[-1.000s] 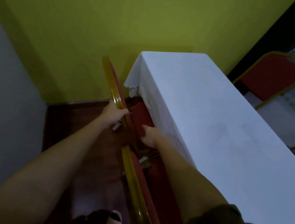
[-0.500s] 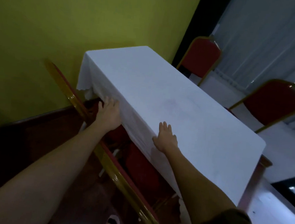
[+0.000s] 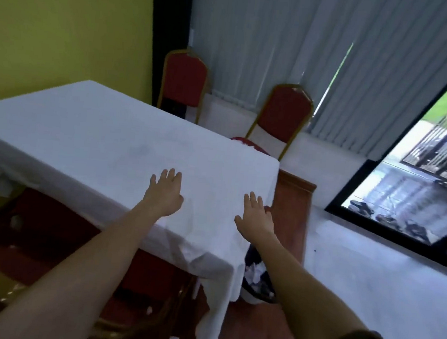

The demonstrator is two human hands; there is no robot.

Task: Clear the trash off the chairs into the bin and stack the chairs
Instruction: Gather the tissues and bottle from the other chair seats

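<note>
Standing beyond the desk (image 3: 98, 136), two red chairs (image 3: 282, 115) face the blinds; the bin (image 3: 257, 280) holds paper beneath its corner. Left hand (image 3: 164, 195) and right hand (image 3: 256, 218) hover empty, fingers spread.

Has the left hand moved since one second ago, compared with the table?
Yes. The left hand then gripped a chair back beside the table; now it is open over the tablecloth, near the corner above the bin.
</note>
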